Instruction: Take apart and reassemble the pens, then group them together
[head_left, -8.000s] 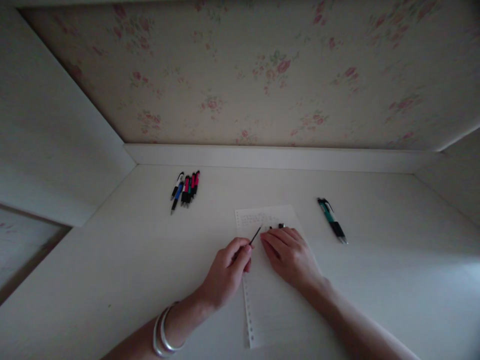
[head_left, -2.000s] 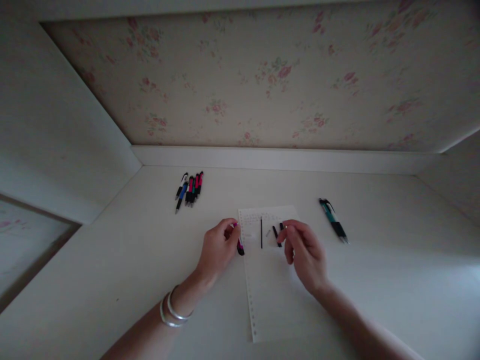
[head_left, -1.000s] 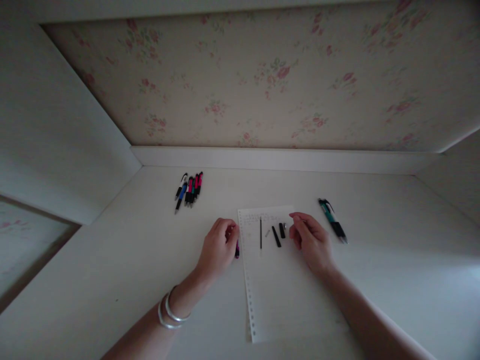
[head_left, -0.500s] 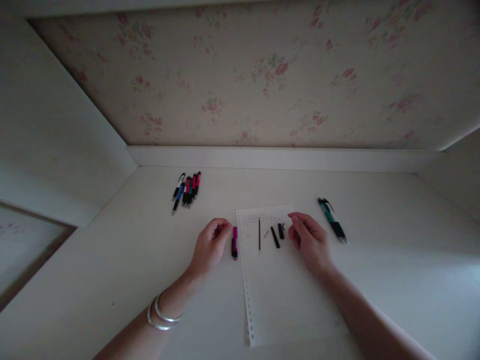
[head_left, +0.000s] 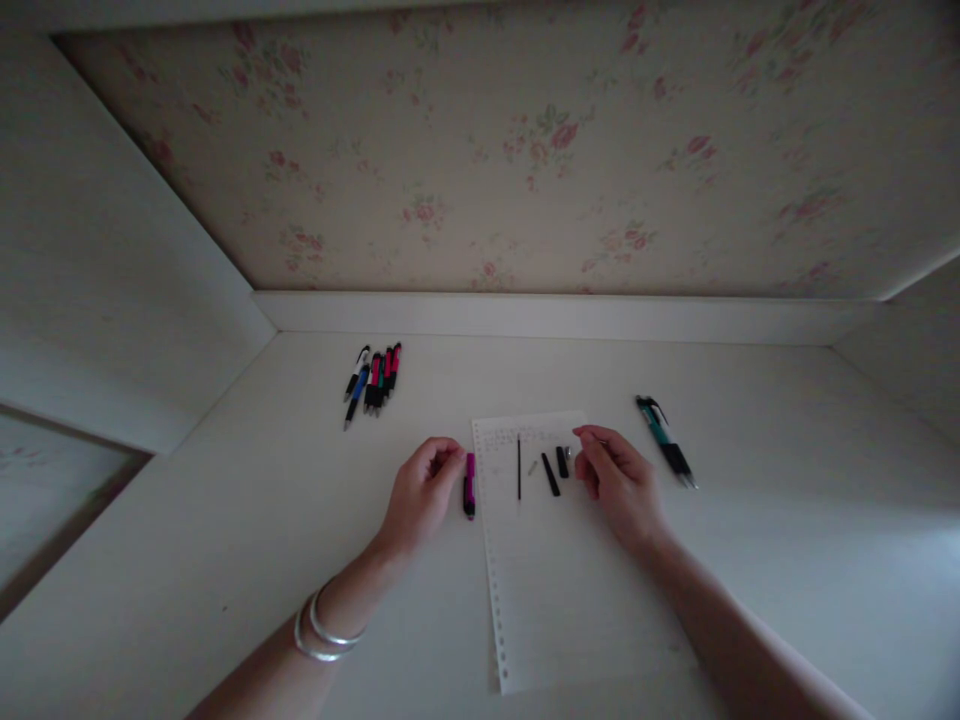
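A sheet of lined paper (head_left: 570, 590) lies on the white table. On its upper part are a thin black refill (head_left: 519, 468), a small spring (head_left: 532, 467), a black tube (head_left: 551, 475), a black grip (head_left: 562, 462) and a small silver tip (head_left: 568, 453). My left hand (head_left: 421, 490) is closed beside the magenta pen barrel (head_left: 470, 480), at the paper's left edge; whatever its fingertips may hold is hidden. Right of the small parts, my right hand (head_left: 619, 485) has its fingers curled and thumb against the index finger, their contents too small to make out.
Several pens (head_left: 377, 380) lie grouped at the back left of the table (head_left: 262, 520). A teal pen and a white pen (head_left: 671, 435) lie side by side to the right. A flowered wall panel (head_left: 450, 160) rises behind.
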